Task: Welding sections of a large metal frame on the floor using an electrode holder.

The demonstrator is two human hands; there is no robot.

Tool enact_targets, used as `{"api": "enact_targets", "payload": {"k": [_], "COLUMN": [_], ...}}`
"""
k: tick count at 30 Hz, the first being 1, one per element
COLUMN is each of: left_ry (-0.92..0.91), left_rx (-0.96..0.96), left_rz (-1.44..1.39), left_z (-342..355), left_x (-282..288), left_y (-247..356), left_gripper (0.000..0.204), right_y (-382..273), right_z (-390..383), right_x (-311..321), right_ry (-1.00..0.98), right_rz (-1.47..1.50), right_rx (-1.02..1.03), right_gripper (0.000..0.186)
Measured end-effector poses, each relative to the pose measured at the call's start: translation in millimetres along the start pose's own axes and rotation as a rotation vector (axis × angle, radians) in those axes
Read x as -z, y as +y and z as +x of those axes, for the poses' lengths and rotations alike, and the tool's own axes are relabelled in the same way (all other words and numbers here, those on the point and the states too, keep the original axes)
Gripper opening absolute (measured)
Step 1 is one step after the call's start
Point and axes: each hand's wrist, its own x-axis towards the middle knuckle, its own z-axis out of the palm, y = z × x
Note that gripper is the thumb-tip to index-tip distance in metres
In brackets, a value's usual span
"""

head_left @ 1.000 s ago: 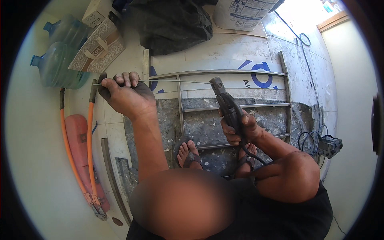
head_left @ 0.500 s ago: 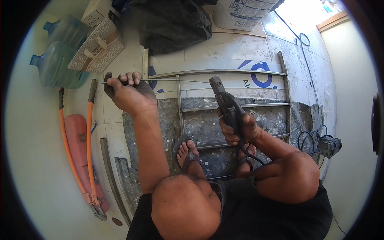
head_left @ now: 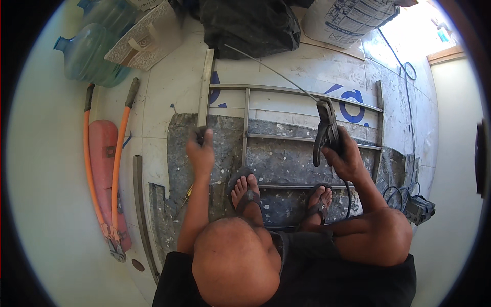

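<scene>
My right hand (head_left: 347,156) is closed round the handle of a dark welding electrode holder (head_left: 327,128). A thin welding rod (head_left: 276,73) is clamped in its jaw and slants up to the far left, above a welded steel frame (head_left: 302,92) on the floor. My left hand (head_left: 200,151) has its fingers curled round the near end of a flat steel tube (head_left: 206,82) at the frame's left side. The fingertips are partly hidden there. My feet in sandals stand on the dark, paint-spotted sheet (head_left: 281,158) under the frame.
Orange-handled bolt cutters (head_left: 120,153) and a red case (head_left: 102,163) lie left, beside a loose steel bar (head_left: 143,215). Water jugs (head_left: 94,56), a bag (head_left: 146,38), black sheeting (head_left: 250,25) and a white sack (head_left: 345,20) stand far. A welding machine (head_left: 420,210) with cables sits right.
My left hand has let go of the welding rod and come down to the steel tube's near end. The electrode holder has moved right, and its rod now points up to the far left.
</scene>
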Motion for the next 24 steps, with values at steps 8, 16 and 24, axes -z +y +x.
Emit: {"api": "enact_targets", "payload": {"k": [8,16,24], "left_ry": [-0.426,-0.317,-0.327], "left_rx": [-0.221,-0.295,-0.258], "left_rz": [0.182,0.301,0.336], "left_z": [-131.2,-136.4,-135.7], "left_x": [-24.3,-41.8,-43.7], "left_y": [-34.3,-36.9,-34.0], "left_gripper": [0.029,0.032,0.034], "right_y": [7.9,13.1,16.0], "right_z": [10.3,35.2,45.8], "right_x": [-32.2,-63.6,-72.2], "right_ry": [-0.019,-0.028,-0.060], "right_rz": [-0.243,-0.234,-0.234], "right_rx": [0.070,0.224,0.185], "right_gripper": [0.044,0.044,0.042]}}
